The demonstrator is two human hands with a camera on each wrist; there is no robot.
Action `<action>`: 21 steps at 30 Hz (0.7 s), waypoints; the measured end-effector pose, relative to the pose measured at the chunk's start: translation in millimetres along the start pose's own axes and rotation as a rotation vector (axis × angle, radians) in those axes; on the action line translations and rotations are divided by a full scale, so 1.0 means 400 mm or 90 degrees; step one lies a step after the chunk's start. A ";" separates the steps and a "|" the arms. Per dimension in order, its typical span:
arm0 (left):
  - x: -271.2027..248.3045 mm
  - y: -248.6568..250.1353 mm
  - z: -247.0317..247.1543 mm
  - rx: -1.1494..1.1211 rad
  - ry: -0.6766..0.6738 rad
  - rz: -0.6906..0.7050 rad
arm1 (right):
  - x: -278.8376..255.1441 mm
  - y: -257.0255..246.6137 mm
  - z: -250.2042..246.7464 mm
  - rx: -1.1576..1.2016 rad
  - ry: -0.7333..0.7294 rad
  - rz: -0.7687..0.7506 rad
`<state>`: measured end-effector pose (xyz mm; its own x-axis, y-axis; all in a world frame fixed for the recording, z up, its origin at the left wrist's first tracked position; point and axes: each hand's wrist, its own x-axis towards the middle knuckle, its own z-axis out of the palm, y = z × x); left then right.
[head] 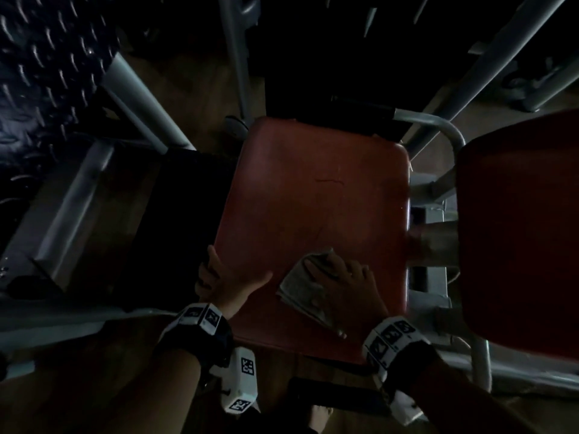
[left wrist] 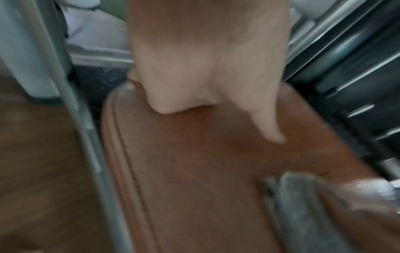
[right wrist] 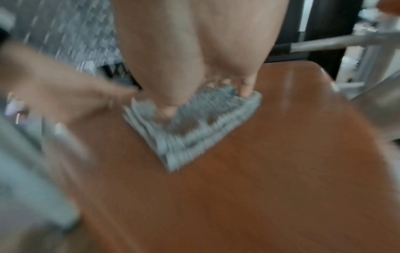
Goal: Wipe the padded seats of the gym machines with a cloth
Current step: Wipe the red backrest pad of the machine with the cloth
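Note:
A red padded seat fills the middle of the head view. A folded grey cloth lies on its near part. My right hand presses flat on the cloth with its fingers spread; the right wrist view shows fingertips and thumb down on the cloth, blurred by motion. My left hand holds the seat's near left edge, fingers curled over the side and thumb lying on the seat top. The cloth shows at the lower right of the left wrist view.
A second red pad stands close on the right. Grey metal frame tubes run round the seat. A dark checker-plate footplate lies at the far left. Wooden floor shows between the frames. The scene is dim.

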<state>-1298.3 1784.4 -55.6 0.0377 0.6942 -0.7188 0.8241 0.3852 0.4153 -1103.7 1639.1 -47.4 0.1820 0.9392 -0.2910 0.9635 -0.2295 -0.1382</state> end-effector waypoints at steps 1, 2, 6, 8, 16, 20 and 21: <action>0.001 0.001 -0.001 0.018 -0.009 0.000 | 0.010 -0.006 0.001 0.004 -0.008 0.013; 0.000 0.003 0.000 0.039 -0.013 0.000 | 0.021 -0.012 0.001 0.010 -0.015 0.022; -0.002 0.017 0.013 0.105 0.027 -0.008 | 0.044 -0.023 0.021 0.031 -0.010 0.033; -0.004 0.017 0.011 0.111 0.025 -0.003 | 0.048 -0.021 0.023 0.032 0.003 0.021; -0.005 0.017 -0.001 0.139 -0.006 -0.015 | 0.063 -0.027 0.018 0.031 0.010 0.057; -0.004 0.027 0.000 0.143 -0.001 -0.030 | 0.030 -0.040 0.028 0.018 -0.002 0.051; -0.005 0.029 0.000 0.146 -0.001 -0.031 | 0.034 -0.034 0.026 0.009 -0.003 0.046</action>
<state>-1288.9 1787.5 -49.3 -0.0040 0.6775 -0.7355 0.9317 0.2697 0.2434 -1116.2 1652.3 -59.5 0.2502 0.9189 -0.3049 0.9449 -0.3004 -0.1298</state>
